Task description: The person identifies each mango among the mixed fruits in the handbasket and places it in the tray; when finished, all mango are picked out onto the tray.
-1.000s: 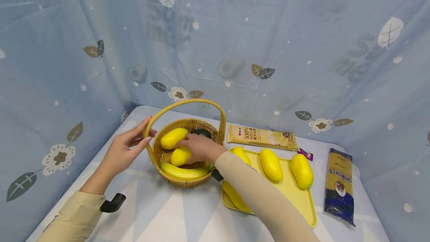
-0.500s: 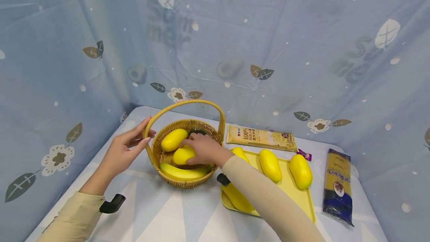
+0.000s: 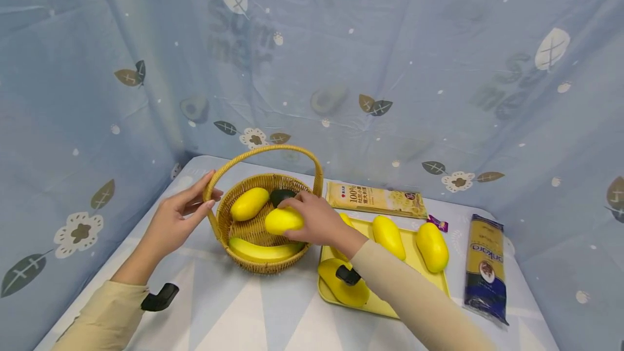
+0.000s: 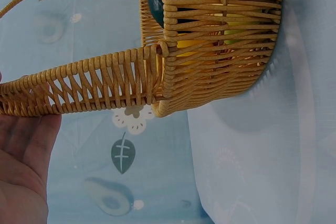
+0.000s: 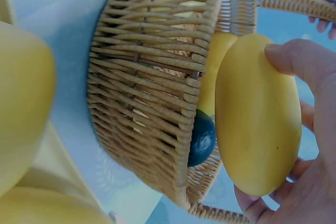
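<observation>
My left hand holds the side of the wicker basket's handle between thumb and fingers. A yellow mango is gripped by my right hand, with the thumb on one side and fingers on the other. In the right wrist view, this mango is raised just outside the basket's opening line, clear of the other fruit. Inside the basket lie another mango, a dark green avocado-like fruit and a banana. The left wrist view shows the woven handle against my fingers.
Right of the basket, a yellow tray bears several mangoes, partly covered by my right arm. Behind it lies a pasta packet and a small purple wrapper. A blue-and-gold packet lies far right. Patterned curtains surround the table.
My right hand has lifted the mango from among the fruit and moved it right, towards the basket's right rim. The left hand keeps its hold on the handle.
</observation>
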Tool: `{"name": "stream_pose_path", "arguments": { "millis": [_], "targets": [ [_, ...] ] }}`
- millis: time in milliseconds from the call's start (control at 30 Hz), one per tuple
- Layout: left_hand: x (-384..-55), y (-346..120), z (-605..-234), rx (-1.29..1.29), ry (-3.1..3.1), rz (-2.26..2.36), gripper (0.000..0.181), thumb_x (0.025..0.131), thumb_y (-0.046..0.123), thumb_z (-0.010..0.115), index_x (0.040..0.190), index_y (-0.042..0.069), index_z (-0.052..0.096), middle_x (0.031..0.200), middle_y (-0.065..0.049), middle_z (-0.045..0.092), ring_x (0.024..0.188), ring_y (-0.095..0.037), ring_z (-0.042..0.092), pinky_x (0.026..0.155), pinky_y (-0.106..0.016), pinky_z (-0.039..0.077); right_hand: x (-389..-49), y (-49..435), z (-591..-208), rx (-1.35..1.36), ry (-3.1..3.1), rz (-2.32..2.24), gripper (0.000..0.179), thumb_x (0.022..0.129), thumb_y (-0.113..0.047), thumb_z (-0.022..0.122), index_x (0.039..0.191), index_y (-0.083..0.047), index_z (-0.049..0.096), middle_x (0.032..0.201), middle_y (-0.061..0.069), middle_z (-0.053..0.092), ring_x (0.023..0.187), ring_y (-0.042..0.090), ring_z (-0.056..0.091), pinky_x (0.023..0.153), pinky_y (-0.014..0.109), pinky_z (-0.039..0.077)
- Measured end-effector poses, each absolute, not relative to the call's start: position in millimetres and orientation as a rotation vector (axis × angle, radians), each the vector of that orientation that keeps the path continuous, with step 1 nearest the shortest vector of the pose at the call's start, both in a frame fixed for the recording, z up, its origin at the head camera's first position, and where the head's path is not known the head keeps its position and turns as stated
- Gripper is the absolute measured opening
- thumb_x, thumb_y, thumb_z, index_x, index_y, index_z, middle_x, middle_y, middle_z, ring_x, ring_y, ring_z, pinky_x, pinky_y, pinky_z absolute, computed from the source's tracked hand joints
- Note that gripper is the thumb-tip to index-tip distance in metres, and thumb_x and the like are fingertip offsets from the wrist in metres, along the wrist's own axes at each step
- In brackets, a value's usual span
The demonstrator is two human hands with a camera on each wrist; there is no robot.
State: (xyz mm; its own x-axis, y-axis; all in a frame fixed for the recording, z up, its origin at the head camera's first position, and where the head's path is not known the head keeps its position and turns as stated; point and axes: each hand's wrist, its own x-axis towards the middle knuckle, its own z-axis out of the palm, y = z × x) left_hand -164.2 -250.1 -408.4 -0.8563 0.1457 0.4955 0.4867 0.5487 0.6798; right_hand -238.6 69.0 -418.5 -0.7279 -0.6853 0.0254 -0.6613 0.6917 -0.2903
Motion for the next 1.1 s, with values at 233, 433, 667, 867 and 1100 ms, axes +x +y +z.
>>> {"name": "stream_pose_path", "arguments": {
  "millis": [233,433,667,867,1100],
  "targets": [
    [-164.5,-249.1,-408.9,-0.52,-2.403,-1.232,0.07,0.097,-0.005,0.064,0.157,0.022,0.042,0.116,-0.01,0.073,0.108,0.007,0.061,0.092,-0.007,0.046,-217.8,104.9,-407.0,-1.001,2.874,-0.635,0.056,0.089,-0.046,0.076,0.14,-0.032,0.058,0.122,0.002,0.054,0.096,0.018,0.053,0.079,0.034,0.05],
    [-164.6,-249.1,-409.1,-0.53,-2.389,-1.231,0.071,0.095,-0.007,0.065,0.157,0.021,0.043,0.115,-0.011,0.073,0.108,0.007,0.062,0.092,-0.007,0.047,-198.2,145.3,-403.9,-0.861,2.944,-0.765,0.056,0.087,-0.043,0.079,0.139,-0.031,0.059,0.12,0.0,0.054,0.092,0.017,0.054,0.077,0.034,0.05],
    [-164.6,-248.9,-409.1,-0.53,-2.388,-1.224,0.071,0.095,-0.007,0.065,0.157,0.019,0.043,0.115,-0.011,0.073,0.108,0.008,0.061,0.092,-0.007,0.047,-175.8,193.8,-412.4,-0.68,3.013,-0.837,0.057,0.088,-0.044,0.079,0.139,-0.029,0.058,0.124,0.001,0.055,0.096,0.019,0.056,0.08,0.038,0.052],
    [-164.3,-248.7,-409.5,-0.503,-2.406,-1.215,0.072,0.096,-0.004,0.065,0.157,0.025,0.041,0.115,-0.012,0.073,0.107,0.011,0.059,0.09,-0.006,0.046,-159.4,225.1,-431.8,-0.5,3.052,-0.851,0.058,0.087,-0.041,0.081,0.138,-0.025,0.058,0.123,0.005,0.056,0.096,0.021,0.056,0.078,0.038,0.052],
    [-164.6,-248.5,-409.3,-0.513,-2.399,-1.206,0.071,0.096,-0.005,0.066,0.157,0.021,0.042,0.115,-0.012,0.073,0.107,0.011,0.059,0.09,-0.006,0.046,-141.2,247.6,-464.0,-0.262,3.031,-0.767,0.06,0.085,-0.041,0.082,0.136,-0.021,0.06,0.124,0.009,0.056,0.11,0.028,0.057,0.096,0.053,0.051]
  ]
}}
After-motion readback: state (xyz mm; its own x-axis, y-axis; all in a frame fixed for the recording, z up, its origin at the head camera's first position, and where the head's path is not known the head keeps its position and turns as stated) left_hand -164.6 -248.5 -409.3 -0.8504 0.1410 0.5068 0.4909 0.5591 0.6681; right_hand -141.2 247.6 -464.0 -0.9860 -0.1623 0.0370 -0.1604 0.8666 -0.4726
